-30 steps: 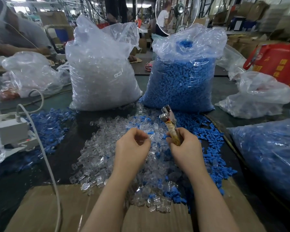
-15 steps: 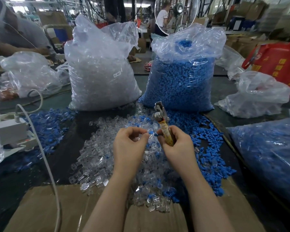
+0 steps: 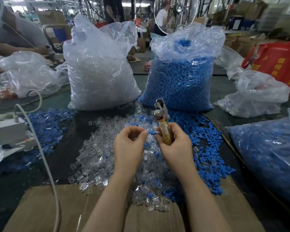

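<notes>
Dark tabletop point(image 3: 65, 148) strewn clear parts point(image 3: 97, 154), blue parts point(image 3: 206, 131); busy factory hall point(image 3: 208, 10) behind.

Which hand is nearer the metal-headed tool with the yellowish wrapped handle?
Right. The right hand grips the tool; the left hand sits apart on its left, pinching a small blue plastic piece.

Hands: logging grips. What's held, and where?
The right hand grips the metal tool by its wrapped handle; it and the left hand pinch a blue piece by its ends.

Glossy clear plastic bags point(image 3: 100, 77), a shiny metal tool head point(image 3: 159, 110), matt brown cardboard point(image 3: 40, 210).
</notes>
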### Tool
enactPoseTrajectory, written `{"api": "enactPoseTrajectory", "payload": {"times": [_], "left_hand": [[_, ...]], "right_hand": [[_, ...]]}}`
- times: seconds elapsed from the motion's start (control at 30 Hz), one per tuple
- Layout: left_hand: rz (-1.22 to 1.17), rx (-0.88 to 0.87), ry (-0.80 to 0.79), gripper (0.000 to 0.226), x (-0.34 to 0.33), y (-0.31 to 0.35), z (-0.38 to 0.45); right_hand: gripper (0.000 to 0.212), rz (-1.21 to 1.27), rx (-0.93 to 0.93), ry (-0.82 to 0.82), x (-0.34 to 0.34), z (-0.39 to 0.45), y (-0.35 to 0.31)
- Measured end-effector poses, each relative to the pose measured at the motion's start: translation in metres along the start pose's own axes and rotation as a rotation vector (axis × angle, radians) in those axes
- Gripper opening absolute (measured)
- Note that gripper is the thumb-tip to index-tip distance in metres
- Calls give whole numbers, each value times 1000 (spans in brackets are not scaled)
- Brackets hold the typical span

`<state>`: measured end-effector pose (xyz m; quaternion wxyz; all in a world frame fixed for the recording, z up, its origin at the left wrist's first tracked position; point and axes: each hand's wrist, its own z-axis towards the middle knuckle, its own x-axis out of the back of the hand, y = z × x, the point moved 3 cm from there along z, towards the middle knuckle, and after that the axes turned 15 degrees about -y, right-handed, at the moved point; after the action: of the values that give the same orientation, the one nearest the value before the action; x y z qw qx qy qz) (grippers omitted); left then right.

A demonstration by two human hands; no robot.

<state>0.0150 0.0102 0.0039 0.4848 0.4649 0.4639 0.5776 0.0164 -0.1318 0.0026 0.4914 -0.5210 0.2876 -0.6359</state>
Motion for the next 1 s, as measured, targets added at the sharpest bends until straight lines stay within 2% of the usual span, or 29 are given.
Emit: {"api": "enactPoseTrajectory", "payload": {"times": [0.4, 0.7, 1.0], "left_hand": [[27, 31, -21, 7, -2, -1, 0], [-164, 43, -49, 9, -4, 2, -2], [-105, 56, -82, 11, -6, 6, -5]], "right_hand": [[16, -14, 0, 6, -1, 0, 1], [21, -3, 25, 15, 1, 0, -3], [26, -68, 66, 46, 1, -2, -4]]}}
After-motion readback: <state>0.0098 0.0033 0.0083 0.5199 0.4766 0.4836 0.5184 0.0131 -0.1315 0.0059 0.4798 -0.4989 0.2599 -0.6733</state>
